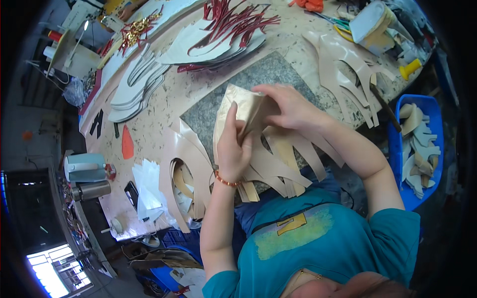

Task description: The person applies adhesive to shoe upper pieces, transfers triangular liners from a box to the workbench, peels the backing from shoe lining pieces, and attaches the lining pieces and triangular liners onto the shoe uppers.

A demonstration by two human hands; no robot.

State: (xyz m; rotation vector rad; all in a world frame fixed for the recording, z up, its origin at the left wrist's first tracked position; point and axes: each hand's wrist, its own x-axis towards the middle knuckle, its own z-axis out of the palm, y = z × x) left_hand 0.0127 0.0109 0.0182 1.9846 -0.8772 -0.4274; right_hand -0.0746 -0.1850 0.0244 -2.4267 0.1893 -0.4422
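Observation:
Both hands hold a beige shoe-upper piece (243, 97), folded over with its pale gold inner side showing. My left hand (233, 149) grips its near left side, thumb raised along the surface. At its upper right edge, my right hand (290, 107) pinches the material between fingers and thumb. Under the hands, beige strap-shaped pieces (271, 166) spread over the table's near edge; which of them join the held piece, I cannot tell. A dark grey slab (276, 69) lies beneath the work.
Left of me are beige cut pieces (169, 198), white sheets (146, 188) and an orange-red piece (127, 141). White pieces with red straps (213, 44) are stacked at the back. Farther right lie beige pieces (343, 69), a dark-handled tool (385, 107) and a blue bin (397, 149) of scraps.

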